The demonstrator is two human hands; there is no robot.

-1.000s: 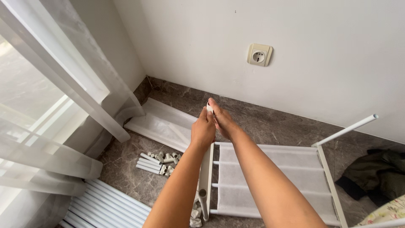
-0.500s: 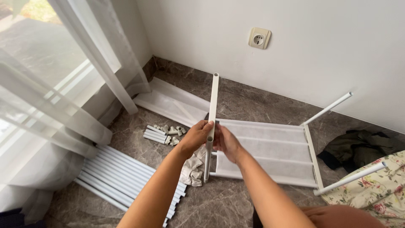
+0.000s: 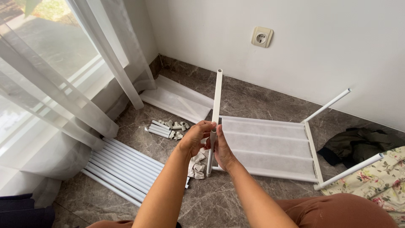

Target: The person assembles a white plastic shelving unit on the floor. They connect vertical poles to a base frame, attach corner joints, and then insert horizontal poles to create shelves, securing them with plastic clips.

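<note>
Both hands meet at the middle of a white tube (image 3: pixel 217 99) that stands nearly upright from the near left corner of a white rack frame (image 3: pixel 270 145) lying flat on the grey marbled floor (image 3: pixel 236 95). The left hand (image 3: pixel 194 138) curls its fingers around the tube from the left, and the right hand (image 3: pixel 220 147) closes on it from the right and slightly lower; the palms and the stretch of tube between them are hidden, so whether there is a joint under the grip cannot be made out. The tube's long axis runs up toward the camera and leans a little away, its open top end near the wall side, its foot down by the frame's corner, partly covered by a crumpled pale plastic bag (image 3: pixel 196 165). The frame's fabric shelf is crossed by three seams, and two more white legs (image 3: pixel 328 105) rise slantwise from its right corners; the nearer one ends over a flowered cloth (image 3: pixel 382 181) cut off by the right edge. A bundle of long white tubes (image 3: pixel 126 166) lies left of the arms, small grey connectors (image 3: pixel 171 126) behind it, a folded white fabric sheet (image 3: pixel 177 99) toward the corner. A dark garment (image 3: pixel 360 145) lies by the wall, sheer curtains (image 3: pixel 84 84) hang at left, and a wall socket (image 3: pixel 262 37) sits above.
</note>
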